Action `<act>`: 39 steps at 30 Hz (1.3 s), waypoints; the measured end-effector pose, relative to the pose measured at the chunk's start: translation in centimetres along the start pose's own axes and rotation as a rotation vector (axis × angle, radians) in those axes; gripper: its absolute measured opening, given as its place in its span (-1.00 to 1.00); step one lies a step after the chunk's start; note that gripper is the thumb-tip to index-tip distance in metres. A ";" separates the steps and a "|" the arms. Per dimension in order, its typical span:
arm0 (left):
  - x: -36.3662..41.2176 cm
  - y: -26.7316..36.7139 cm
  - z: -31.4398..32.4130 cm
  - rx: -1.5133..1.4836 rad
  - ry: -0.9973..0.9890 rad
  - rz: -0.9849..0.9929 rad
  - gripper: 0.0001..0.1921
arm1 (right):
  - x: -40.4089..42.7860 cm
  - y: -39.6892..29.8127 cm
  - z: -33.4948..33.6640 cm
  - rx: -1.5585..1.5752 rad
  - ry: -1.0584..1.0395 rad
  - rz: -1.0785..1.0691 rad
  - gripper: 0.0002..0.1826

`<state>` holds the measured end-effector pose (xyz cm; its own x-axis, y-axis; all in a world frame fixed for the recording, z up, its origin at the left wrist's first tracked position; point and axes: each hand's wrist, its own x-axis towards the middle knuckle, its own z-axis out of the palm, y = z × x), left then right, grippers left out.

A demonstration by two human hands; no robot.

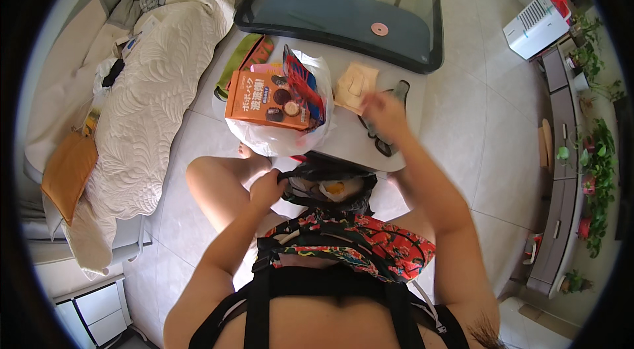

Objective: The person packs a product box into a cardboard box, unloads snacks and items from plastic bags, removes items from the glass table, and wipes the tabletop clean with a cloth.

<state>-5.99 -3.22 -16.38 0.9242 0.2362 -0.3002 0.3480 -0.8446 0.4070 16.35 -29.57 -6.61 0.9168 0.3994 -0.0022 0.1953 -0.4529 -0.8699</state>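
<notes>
My left hand (267,187) grips the rim of a black plastic bag (364,200) that hangs open between my knees, with crumpled wrappers and something yellow inside. My right hand (384,113) is blurred over the low table, at the lower right edge of a tan paper packet (354,84); whether its fingers hold anything cannot be made out. Dark straps with a buckle (384,147) lie beneath and beside that hand. Left of it, a white plastic bag (267,143) holds an orange snack box (265,101) and a red and blue packet (304,86).
A green pouch (242,59) lies behind the white bag. Beyond stands a glass-topped table (342,39) with a pink disc (379,29) on it. A quilt-covered sofa (138,151) is at the left; a cabinet (554,151) with plants and a white appliance (535,27) stand at the right.
</notes>
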 end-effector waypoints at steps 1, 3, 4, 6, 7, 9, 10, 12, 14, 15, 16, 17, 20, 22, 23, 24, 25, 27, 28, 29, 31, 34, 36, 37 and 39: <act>-0.3 0.1 0.4 0.005 0.006 -0.003 -0.71 | 4.1 -0.3 -1.4 -0.048 0.115 -0.035 -0.74; -0.7 0.3 1.5 -0.120 0.124 -0.012 -0.58 | 11.6 2.6 -3.6 -0.318 0.322 -0.289 -0.72; -0.8 0.3 2.1 -0.158 0.159 0.005 -0.55 | 14.7 4.1 -4.9 -0.560 0.351 -0.377 -0.70; -0.9 0.3 3.0 -0.239 0.195 0.052 -0.51 | 19.3 7.6 -6.8 -0.782 0.456 -0.454 -0.67; -2.1 -0.2 3.3 -0.239 0.252 0.060 -0.51 | 20.4 6.8 -5.2 -0.972 0.513 -0.536 -0.63; -3.4 -0.6 3.1 -0.274 0.240 0.022 -0.54 | 20.3 6.5 -3.3 -1.005 0.509 -0.397 -0.58; -3.5 -0.6 2.8 -0.276 0.238 0.011 -0.54 | 20.1 6.7 -3.4 -0.914 0.370 -0.329 -0.59; -3.3 -0.4 2.2 -0.318 0.287 0.079 -0.58 | 18.8 6.6 -3.0 -0.826 0.220 -0.259 -0.60; -2.5 -0.7 2.3 -0.339 0.292 0.084 -0.61 | 16.5 6.5 -3.5 -0.880 0.154 -0.316 -0.67; -2.1 -0.7 2.1 -0.342 0.285 0.084 -0.62 | 15.5 6.9 -4.0 -0.892 0.155 -0.304 -0.67; -1.6 -0.7 2.2 -0.343 0.279 0.098 -0.62 | 14.4 7.4 -4.6 -0.910 0.198 -0.337 -0.68; -1.3 -0.6 2.3 -0.349 0.279 0.130 -0.62 | 13.1 7.9 -5.2 -0.928 0.241 -0.369 -0.68; -1.1 -0.5 1.9 -0.408 0.234 0.077 -0.62 | 9.1 4.9 -5.5 0.016 0.373 0.005 -0.67; -1.1 -1.5 2.9 -0.377 0.287 0.070 -0.62 | 4.1 2.5 -5.0 0.392 0.202 0.091 -0.66; -1.1 -1.4 3.0 -0.398 0.254 0.027 -0.61 | 1.2 1.6 -4.6 0.765 0.032 0.183 -0.65; -1.0 -2.4 3.7 -0.363 0.264 0.044 -0.60 | -0.8 0.6 -3.8 0.769 0.018 0.203 -0.65; -0.7 -2.3 3.8 -0.328 0.248 0.021 -0.60 | -3.0 -0.2 -2.6 0.828 -0.076 0.232 -0.66; 0.0 -1.5 3.4 -0.262 0.297 0.078 -0.62 | -6.9 -0.7 0.1 0.862 -0.205 0.310 -0.66; 0.5 -0.7 2.7 -0.242 0.268 0.046 -0.63 | -8.4 -0.1 1.3 0.798 -0.253 0.335 -0.67; 1.0 -0.4 2.2 -0.242 0.238 0.027 -0.65 | -9.4 1.2 2.9 0.735 -0.303 0.345 -0.68; 1.5 -0.1 2.1 -0.306 0.209 -0.068 -0.76 | -11.1 3.3 7.0 0.492 -0.368 0.279 -0.70; 0.7 -0.1 2.1 -0.363 0.215 -0.105 -0.75 | -12.8 5.0 12.6 -0.022 -0.382 0.060 -0.75; 0.1 0.8 1.7 -0.383 0.219 -0.131 -0.75 | -14.4 8.4 15.1 -0.212 -0.392 -0.053 -0.64; 0.0 0.2 2.1 -0.370 0.234 -0.095 -0.72 | -15.2 9.2 16.1 -0.363 -0.316 -0.127 -0.57; -0.7 0.1 1.6 -0.453 0.177 -0.100 -0.73 | -15.8 9.3 15.9 -0.350 -0.394 -0.120 -0.46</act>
<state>-6.90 -4.25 -17.52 0.8815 0.4166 -0.2222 0.4339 -0.5292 0.7292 -1.87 -27.40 -22.50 0.6936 0.7031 -0.1567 0.4565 -0.5973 -0.6594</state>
